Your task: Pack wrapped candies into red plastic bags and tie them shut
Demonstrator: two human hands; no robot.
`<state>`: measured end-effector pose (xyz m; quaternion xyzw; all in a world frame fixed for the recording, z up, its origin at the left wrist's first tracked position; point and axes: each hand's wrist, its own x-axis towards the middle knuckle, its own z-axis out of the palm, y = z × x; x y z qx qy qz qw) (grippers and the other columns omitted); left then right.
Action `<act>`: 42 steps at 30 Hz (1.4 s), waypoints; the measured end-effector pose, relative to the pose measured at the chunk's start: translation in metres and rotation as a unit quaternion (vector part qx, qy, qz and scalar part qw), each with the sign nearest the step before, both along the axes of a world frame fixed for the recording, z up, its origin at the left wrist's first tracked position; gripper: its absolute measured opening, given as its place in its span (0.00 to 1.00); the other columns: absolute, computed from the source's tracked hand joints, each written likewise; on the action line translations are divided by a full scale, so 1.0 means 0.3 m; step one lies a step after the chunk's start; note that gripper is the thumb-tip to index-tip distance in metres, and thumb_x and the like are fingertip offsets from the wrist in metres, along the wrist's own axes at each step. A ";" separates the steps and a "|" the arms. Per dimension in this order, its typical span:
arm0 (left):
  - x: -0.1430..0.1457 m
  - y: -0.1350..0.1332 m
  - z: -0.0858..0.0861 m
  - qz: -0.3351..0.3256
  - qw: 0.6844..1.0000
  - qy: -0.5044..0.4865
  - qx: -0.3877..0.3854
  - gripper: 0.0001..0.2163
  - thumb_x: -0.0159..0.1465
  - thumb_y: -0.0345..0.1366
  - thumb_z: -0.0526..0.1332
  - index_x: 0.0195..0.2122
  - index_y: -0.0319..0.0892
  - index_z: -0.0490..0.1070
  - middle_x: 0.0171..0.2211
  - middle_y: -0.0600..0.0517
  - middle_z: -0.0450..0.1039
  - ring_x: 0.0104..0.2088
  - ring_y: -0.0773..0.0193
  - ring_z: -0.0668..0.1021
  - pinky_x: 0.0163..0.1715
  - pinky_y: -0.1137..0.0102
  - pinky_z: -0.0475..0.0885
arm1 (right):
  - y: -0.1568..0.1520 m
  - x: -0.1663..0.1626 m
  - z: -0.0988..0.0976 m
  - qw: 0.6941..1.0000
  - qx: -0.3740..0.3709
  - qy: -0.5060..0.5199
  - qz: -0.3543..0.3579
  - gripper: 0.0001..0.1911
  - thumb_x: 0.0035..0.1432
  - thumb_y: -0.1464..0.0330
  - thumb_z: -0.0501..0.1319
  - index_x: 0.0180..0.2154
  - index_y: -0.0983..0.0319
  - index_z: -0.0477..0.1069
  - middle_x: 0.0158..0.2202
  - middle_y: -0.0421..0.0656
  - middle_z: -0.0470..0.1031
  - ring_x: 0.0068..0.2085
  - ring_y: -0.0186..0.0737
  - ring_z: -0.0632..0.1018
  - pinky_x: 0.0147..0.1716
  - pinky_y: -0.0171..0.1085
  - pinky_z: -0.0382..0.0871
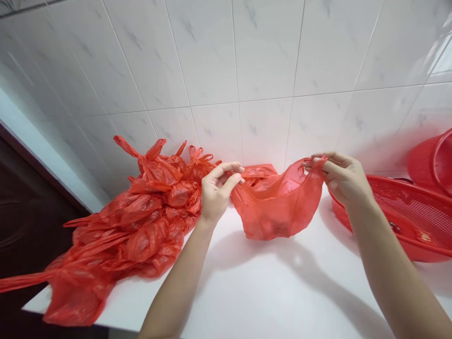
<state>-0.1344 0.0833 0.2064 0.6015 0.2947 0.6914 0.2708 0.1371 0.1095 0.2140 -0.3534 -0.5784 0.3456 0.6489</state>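
A thin red plastic bag [273, 214] hangs stretched between my two hands above the white table [257, 292]. My left hand [219, 190] pinches its left handle between thumb and fingers. At the other side, my right hand [341, 176] grips the right handle. The bag's mouth sags open between them, and a darker shape shows faintly through its bottom; I cannot make out what it is. Behind it, more red plastic [259, 172] lies against the wall, partly covered by the held bag.
A large heap of filled, knotted red bags [144, 226] covers the table's left side, one overhanging the front edge. To the right sits a red mesh basket [416, 212] with a few small items inside. Another red container [429, 160] leans behind it. The tiled wall [264, 61] closes off the back.
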 end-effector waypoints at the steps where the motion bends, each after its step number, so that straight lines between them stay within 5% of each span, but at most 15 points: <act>1: 0.015 -0.005 0.001 -0.008 1.000 0.016 0.000 0.08 0.57 0.35 0.67 0.38 0.39 0.77 0.35 0.51 0.80 0.31 0.66 0.80 0.38 0.68 0.78 | -0.005 -0.020 0.001 1.000 0.003 -0.006 0.008 0.16 0.48 0.57 0.72 0.34 0.58 0.73 0.34 0.44 0.80 0.42 0.49 0.83 0.46 0.49 0.77; 8: 0.119 -0.042 -0.030 -0.042 0.987 0.150 -0.045 0.24 0.57 0.37 0.71 0.55 0.44 0.72 0.48 0.47 0.78 0.36 0.65 0.80 0.40 0.69 0.77 | -0.086 -0.184 -0.008 0.988 0.084 -0.092 0.093 0.13 0.52 0.61 0.71 0.38 0.60 0.76 0.39 0.44 0.81 0.43 0.44 0.82 0.47 0.45 0.78; 12: 0.132 -0.038 -0.032 0.000 0.990 0.140 -0.036 0.15 0.61 0.35 0.67 0.50 0.43 0.77 0.44 0.48 0.80 0.41 0.62 0.81 0.43 0.68 0.77 | -0.103 -0.218 -0.017 0.979 0.144 -0.104 0.100 0.07 0.60 0.63 0.65 0.40 0.58 0.77 0.41 0.44 0.81 0.45 0.43 0.81 0.49 0.45 0.77; 14: 0.123 -0.026 -0.033 0.006 0.993 0.112 -0.042 0.11 0.62 0.34 0.65 0.45 0.41 0.78 0.42 0.49 0.81 0.40 0.62 0.81 0.43 0.68 0.77 | -0.092 -0.212 -0.036 0.979 0.134 -0.108 0.106 0.14 0.59 0.62 0.67 0.47 0.56 0.75 0.48 0.45 0.79 0.50 0.45 0.79 0.53 0.48 0.74; 18: 0.102 -0.004 -0.033 0.013 0.997 0.069 -0.036 0.10 0.61 0.34 0.65 0.44 0.40 0.79 0.42 0.48 0.81 0.41 0.61 0.82 0.44 0.68 0.78 | -0.060 -0.210 -0.099 0.964 0.057 -0.224 0.136 0.44 0.51 0.55 0.73 0.66 0.52 0.59 0.67 0.48 0.62 0.66 0.54 0.64 0.63 0.55 0.63; 20: 0.096 0.002 -0.035 0.019 0.998 0.055 -0.030 0.10 0.61 0.35 0.65 0.43 0.40 0.79 0.43 0.48 0.81 0.43 0.61 0.82 0.46 0.67 0.77 | -0.052 -0.226 -0.127 0.946 0.022 -0.280 0.159 0.46 0.50 0.54 0.72 0.67 0.53 0.57 0.68 0.49 0.60 0.67 0.56 0.62 0.63 0.56 0.61; 23: 0.089 0.009 -0.036 0.034 0.998 0.049 -0.021 0.10 0.61 0.34 0.65 0.43 0.39 0.78 0.43 0.48 0.81 0.45 0.60 0.82 0.48 0.67 0.77 | -0.052 -0.260 -0.153 0.929 0.029 -0.296 0.219 0.33 0.57 0.55 0.68 0.61 0.55 0.66 0.62 0.48 0.69 0.62 0.54 0.69 0.60 0.52 0.66; 26: 0.066 0.010 -0.027 0.038 0.997 0.062 -0.021 0.11 0.61 0.36 0.66 0.44 0.39 0.78 0.42 0.48 0.81 0.44 0.60 0.82 0.47 0.66 0.77 | -0.049 -0.284 -0.166 0.944 0.039 -0.214 0.247 0.16 0.65 0.57 0.60 0.47 0.59 0.76 0.51 0.46 0.77 0.53 0.49 0.76 0.54 0.48 0.70; 31: -0.021 -0.017 0.013 0.035 0.985 0.161 -0.048 0.15 0.61 0.37 0.66 0.50 0.41 0.76 0.39 0.49 0.80 0.37 0.62 0.81 0.45 0.66 0.77 | -0.017 -0.287 -0.177 0.956 -0.050 0.056 0.282 0.15 0.63 0.55 0.62 0.36 0.60 0.77 0.47 0.46 0.79 0.46 0.46 0.79 0.44 0.42 0.74; 35: -0.098 -0.054 0.048 0.043 0.968 0.240 -0.055 0.17 0.61 0.35 0.64 0.52 0.41 0.76 0.37 0.50 0.80 0.39 0.61 0.81 0.43 0.67 0.78 | 0.003 -0.283 -0.171 0.930 -0.115 0.178 0.299 0.15 0.55 0.55 0.67 0.31 0.61 0.73 0.28 0.41 0.77 0.26 0.35 0.74 0.32 0.36 0.73; 39: -0.135 -0.083 0.069 0.071 0.948 0.304 -0.053 0.14 0.60 0.34 0.65 0.47 0.43 0.80 0.43 0.48 0.82 0.43 0.58 0.82 0.45 0.66 0.77 | -0.008 -0.280 -0.154 0.947 -0.148 0.135 0.250 0.14 0.58 0.57 0.64 0.33 0.61 0.70 0.15 0.32 0.63 0.15 0.26 0.55 0.21 0.31 0.63; 42: -0.122 -0.092 0.073 0.054 0.944 0.322 -0.041 0.10 0.59 0.32 0.66 0.41 0.43 0.82 0.40 0.49 0.83 0.41 0.58 0.82 0.45 0.66 0.77 | -0.030 -0.273 -0.138 0.965 -0.178 0.038 0.190 0.09 0.58 0.62 0.62 0.34 0.60 0.68 0.15 0.31 0.59 0.17 0.28 0.55 0.18 0.30 0.54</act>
